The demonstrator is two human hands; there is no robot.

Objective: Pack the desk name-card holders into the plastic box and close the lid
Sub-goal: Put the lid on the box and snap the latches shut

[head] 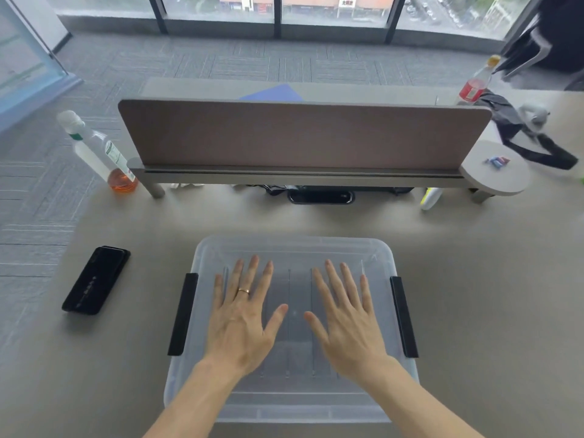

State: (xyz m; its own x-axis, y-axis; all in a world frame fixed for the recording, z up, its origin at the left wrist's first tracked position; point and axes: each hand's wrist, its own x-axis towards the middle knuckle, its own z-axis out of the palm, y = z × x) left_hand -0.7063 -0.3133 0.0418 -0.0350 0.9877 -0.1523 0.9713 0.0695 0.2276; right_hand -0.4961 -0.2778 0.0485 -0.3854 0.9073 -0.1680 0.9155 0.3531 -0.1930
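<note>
Head view, the only one. Your left hand (243,314) and right hand (346,314) lie flat, palms down, fingers spread, side by side on the lid (292,248) of the plastic box (284,406); the thumbs point toward each other and do not touch. Neither hand grips anything. A ring (243,291) sits on a finger of your left hand.

The box stands at the near middle of the desk (474,295), lid on. A black latch (183,314) lies along its left side, another black latch (404,316) along its right. Through the cloudy lid you see faint upright lines and a grey mass (295,314); whether these are the name-card holders cannot be told.

Surface: pale grey-beige desktop, matte. A black phone (96,279) lies left of the box, well apart. At the back runs a brown divider panel (303,134) on a grey rail. A clear bottle (98,151) with a little orange liquid leans at the panel's left end. A red-labelled bottle (475,82) stands far right, behind the panel. A round grey shelf (496,175) juts at the rail's right end, with a small wrapped item (498,161) on it. A black strap (534,143) trails beside.

Room: grey carpet tiles (221,61), floor-height windows (331,7) beyond.
</note>
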